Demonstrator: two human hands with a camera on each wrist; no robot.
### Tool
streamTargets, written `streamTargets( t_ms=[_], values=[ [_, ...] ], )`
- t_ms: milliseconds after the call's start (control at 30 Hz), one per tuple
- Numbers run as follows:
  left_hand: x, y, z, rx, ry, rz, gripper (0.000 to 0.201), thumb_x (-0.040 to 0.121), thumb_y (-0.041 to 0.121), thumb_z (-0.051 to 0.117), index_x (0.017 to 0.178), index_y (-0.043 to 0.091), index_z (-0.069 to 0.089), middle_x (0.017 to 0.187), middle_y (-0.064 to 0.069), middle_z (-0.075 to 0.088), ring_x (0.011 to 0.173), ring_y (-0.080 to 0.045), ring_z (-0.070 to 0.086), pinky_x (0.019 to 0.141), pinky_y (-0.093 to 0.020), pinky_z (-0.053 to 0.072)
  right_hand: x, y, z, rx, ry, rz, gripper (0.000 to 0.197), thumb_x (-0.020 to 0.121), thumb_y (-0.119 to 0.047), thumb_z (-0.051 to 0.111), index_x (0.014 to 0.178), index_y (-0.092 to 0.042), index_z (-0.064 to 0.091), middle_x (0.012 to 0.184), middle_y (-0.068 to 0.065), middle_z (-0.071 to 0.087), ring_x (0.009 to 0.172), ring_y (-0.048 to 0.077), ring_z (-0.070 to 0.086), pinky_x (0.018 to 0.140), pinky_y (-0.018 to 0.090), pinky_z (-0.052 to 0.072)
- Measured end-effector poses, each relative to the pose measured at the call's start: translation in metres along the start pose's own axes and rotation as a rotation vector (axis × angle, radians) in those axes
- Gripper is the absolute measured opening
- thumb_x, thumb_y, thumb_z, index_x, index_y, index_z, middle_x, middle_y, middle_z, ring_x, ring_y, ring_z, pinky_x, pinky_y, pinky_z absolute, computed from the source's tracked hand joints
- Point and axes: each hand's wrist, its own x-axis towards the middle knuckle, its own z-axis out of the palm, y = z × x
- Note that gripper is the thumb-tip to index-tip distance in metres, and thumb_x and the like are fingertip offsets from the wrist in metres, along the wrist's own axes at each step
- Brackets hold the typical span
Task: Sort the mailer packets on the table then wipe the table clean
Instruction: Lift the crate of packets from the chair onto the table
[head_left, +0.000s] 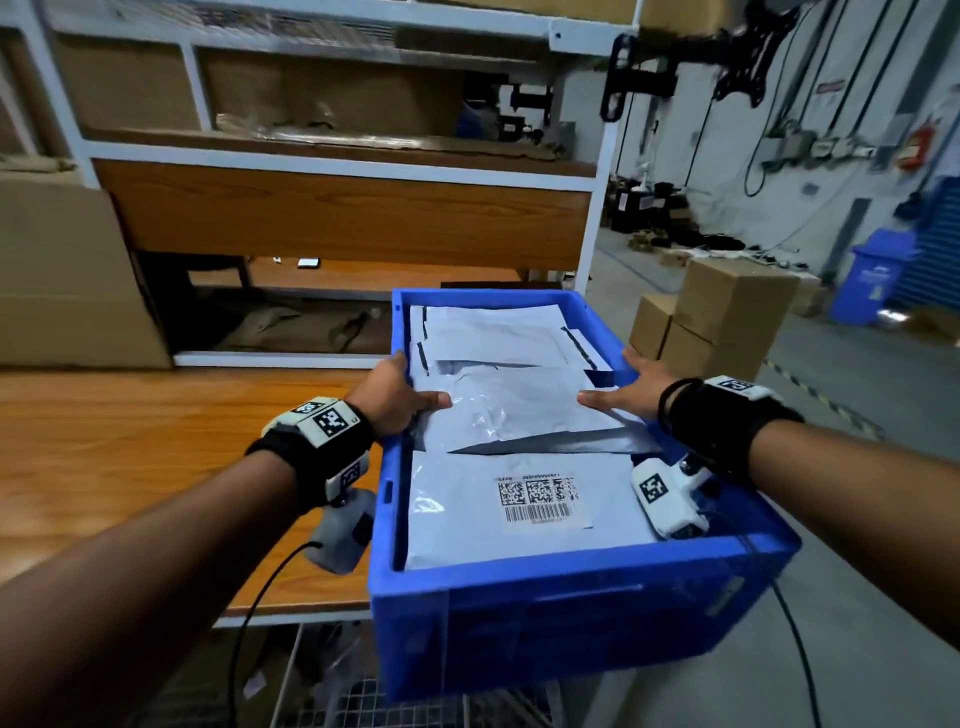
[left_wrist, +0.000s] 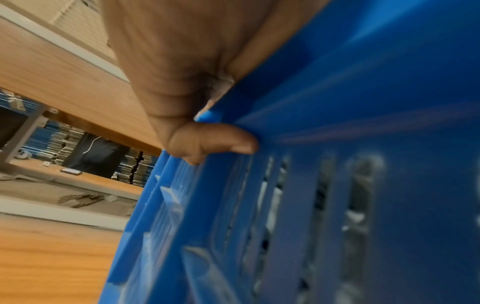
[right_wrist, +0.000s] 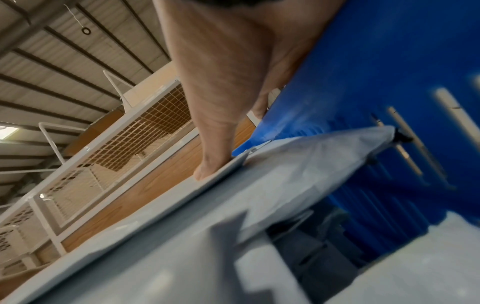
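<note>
Blue crate (head_left: 571, 613) of packets (head_left: 524, 415), lower centre, is gripped at its side rims by left hand (head_left: 400, 397) and right hand (head_left: 631, 392), thumbs pressed on the top packet. Crate overhangs the surface (head_left: 130, 467); tipping is judged possible if either grip is loosened.

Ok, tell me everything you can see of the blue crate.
The blue crate is a rectangular open-topped bin of what looks like hard plastic, with slotted side walls. It is filled with grey mailer packets, one bearing a barcode label. The left hand and right hand grip its opposite side rims. It sits past the wooden table's end.
</note>
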Motion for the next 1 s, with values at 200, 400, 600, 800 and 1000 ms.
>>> streamTargets(
  t_ms=[200, 400, 600, 800, 1000],
  values=[
    [0.06, -0.006, 0.008, 0.037, -0.021, -0.044, 0.056, 0.08, 0.031, 0.076, 0.117, 0.006, 0.042, 0.084, -0.015, 0.067, 0.065, -0.026, 0.061, 0.065, -0.037, 0.051, 0.067, -0.003, 0.015, 0.008, 0.001, 0.016, 0.112, 0.066, -0.062, 0.076, 0.154, -0.02, 0.018, 0.159, -0.001, 0.021, 0.141, 0.023, 0.031, 0.113, 0.034, 0.029],
    [0.103, -0.021, 0.023, 0.103, -0.052, -0.055, 0.066, 0.078, 0.035, 0.076, 0.125, 0.004, 0.041, 0.104, -0.014, 0.065, 0.09, -0.031, 0.063, 0.079, -0.041, 0.053, 0.105, 0.005, 0.028, -0.027, -0.025, 0.091, 0.112, 0.065, -0.063, 0.076, 0.153, -0.022, 0.019, 0.158, 0.0, 0.024, 0.14, 0.025, 0.034, 0.111, 0.035, 0.031],
    [0.127, -0.021, 0.025, 0.116, -0.087, -0.07, 0.086, 0.083, 0.037, 0.071, 0.146, 0.004, 0.023, 0.103, -0.015, 0.063, 0.088, -0.029, 0.06, 0.072, -0.036, 0.048, 0.128, 0.002, 0.032, -0.105, -0.041, 0.139, 0.113, 0.068, -0.065, 0.073, 0.154, -0.024, 0.011, 0.158, -0.001, 0.022, 0.139, 0.026, 0.034, 0.11, 0.034, 0.032],
    [0.131, -0.022, 0.022, 0.128, -0.137, -0.084, 0.095, 0.085, 0.044, 0.066, 0.152, 0.007, 0.009, 0.116, -0.016, 0.063, 0.089, -0.029, 0.061, 0.065, -0.031, 0.044, 0.126, -0.011, 0.024, -0.245, -0.065, 0.169, 0.121, 0.059, -0.081, 0.064, 0.151, -0.015, 0.023, 0.153, 0.006, 0.033, 0.135, 0.029, 0.04, 0.108, 0.039, 0.036],
    [0.107, -0.016, -0.017, -0.011, -0.229, -0.158, 0.087, 0.087, 0.048, 0.062, 0.154, 0.022, 0.013, 0.121, -0.009, 0.054, 0.083, -0.026, 0.064, 0.061, -0.043, 0.06, 0.109, -0.044, -0.021, -0.3, -0.035, 0.169, 0.108, 0.067, -0.077, 0.058, 0.146, -0.007, 0.035, 0.152, 0.011, 0.035, 0.132, 0.032, 0.043, 0.109, 0.04, 0.037]
  ],
)
